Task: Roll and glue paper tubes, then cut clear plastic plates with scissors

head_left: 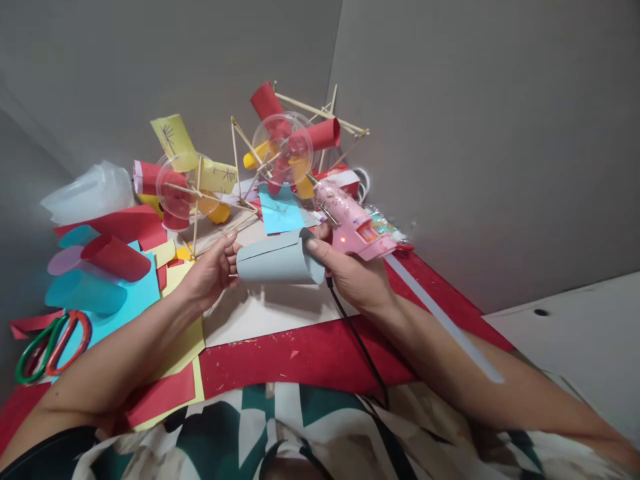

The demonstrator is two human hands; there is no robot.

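Paper tube [273,259] is hanging sideways above the white board [240,327]

The right hand [350,270] is clamping the tube's right rim under its thumb while also holding the pink glue gun [345,217]; its other fingers are mostly hiding behind both. The left hand [213,267] is curling at the tube's left end, but its fingertips are hiding, so whether it is gripping cannot be told. A dark patch on the upper right rim is staying hard to make out. The tube's long axis is running nearly level from left to right, its seam following that length, its open right end facing right. The gun's nozzle is pointing up and left.
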